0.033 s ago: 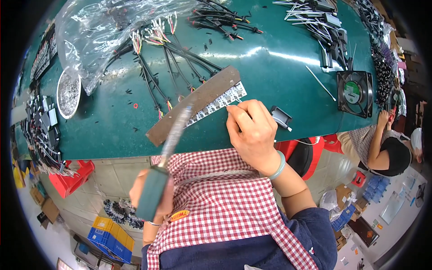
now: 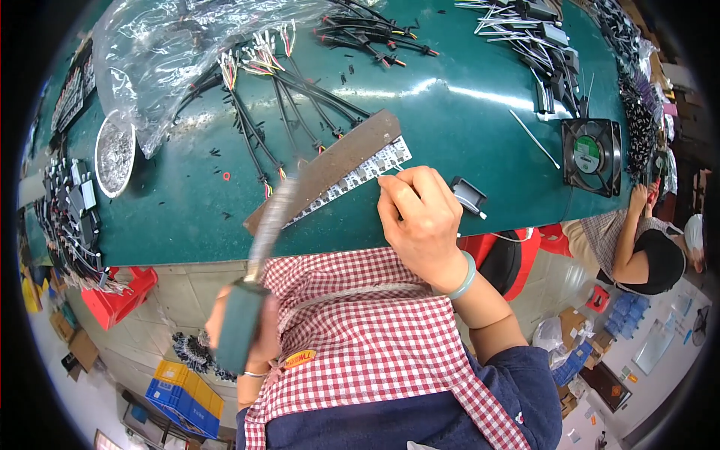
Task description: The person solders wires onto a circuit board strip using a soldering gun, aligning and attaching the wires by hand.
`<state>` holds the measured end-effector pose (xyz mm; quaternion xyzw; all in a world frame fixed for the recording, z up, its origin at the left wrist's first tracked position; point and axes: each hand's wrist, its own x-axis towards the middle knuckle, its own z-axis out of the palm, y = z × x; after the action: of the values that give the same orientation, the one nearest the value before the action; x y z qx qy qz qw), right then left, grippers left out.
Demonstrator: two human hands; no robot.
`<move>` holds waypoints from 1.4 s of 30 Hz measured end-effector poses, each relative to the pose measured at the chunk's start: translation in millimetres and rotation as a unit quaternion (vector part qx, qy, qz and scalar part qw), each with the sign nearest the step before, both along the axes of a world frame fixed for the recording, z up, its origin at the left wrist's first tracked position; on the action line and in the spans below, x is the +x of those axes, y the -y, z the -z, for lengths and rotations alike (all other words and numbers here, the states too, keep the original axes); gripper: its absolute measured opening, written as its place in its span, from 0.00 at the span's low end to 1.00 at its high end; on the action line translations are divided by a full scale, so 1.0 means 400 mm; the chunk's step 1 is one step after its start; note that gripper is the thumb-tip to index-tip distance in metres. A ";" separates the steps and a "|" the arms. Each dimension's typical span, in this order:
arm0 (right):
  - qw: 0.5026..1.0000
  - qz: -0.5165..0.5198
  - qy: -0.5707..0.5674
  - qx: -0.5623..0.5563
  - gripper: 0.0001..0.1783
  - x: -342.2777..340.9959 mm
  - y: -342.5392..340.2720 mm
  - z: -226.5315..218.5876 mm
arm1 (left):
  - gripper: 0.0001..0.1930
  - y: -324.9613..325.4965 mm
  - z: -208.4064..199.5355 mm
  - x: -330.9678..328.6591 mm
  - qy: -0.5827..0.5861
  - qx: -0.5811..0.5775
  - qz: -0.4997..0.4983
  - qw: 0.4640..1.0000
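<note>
My left hand point(image 2: 262, 334) is wrapped round the green handle of a soldering iron point(image 2: 268, 232), slightly blurred, whose metal shaft points up at the left part of a brown bar point(image 2: 330, 169). Along the bar's near edge lies a white strip of small circuit boards point(image 2: 360, 174) with dark parts on it. My right hand point(image 2: 421, 214) pinches a thin white wire at the strip's near edge, near its right end. Beside that hand lies a small black open casing point(image 2: 469, 193) with a white lead. Black cables point(image 2: 247, 127) with coloured wire ends lie beyond the bar.
A white bowl point(image 2: 116, 156) and a clear plastic bag point(image 2: 172, 52) are at the left. A black fan point(image 2: 591, 156) stands at the right, near piled black casings with white leads point(image 2: 551, 37). Another person point(image 2: 637, 247) works at the far right. Red stools point(image 2: 124, 296) stand below the table edge.
My left hand and the soldering iron have shifted a little left and toward me, so the shaft crosses the bar farther left. My right hand and the strip stay put.
</note>
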<state>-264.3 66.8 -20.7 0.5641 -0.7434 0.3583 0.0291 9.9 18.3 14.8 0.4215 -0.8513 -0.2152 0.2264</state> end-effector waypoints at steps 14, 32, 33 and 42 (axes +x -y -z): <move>0.999 0.017 0.014 -0.036 0.08 -0.183 -0.003 -0.078 | 0.13 0.235 0.021 0.084 -0.240 -0.142 -0.264 0.923; 0.951 0.071 -0.301 -0.022 0.04 -0.619 0.149 -0.052 | 0.18 0.162 0.032 0.035 -0.350 -0.015 -0.324 0.879; 0.956 0.096 -0.276 -0.034 0.03 -0.624 0.148 -0.058 | 0.18 0.160 0.030 0.034 -0.343 -0.017 -0.330 0.880; 0.858 0.073 0.212 -0.462 0.06 -0.763 0.095 -0.306 | 0.17 0.136 0.040 0.039 -0.311 -0.043 -0.262 0.913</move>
<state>-569.4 28.8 101.7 0.3407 -0.5194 0.7683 0.1546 25.6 -36.0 -1.3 0.5313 -0.6053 -0.2309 0.5458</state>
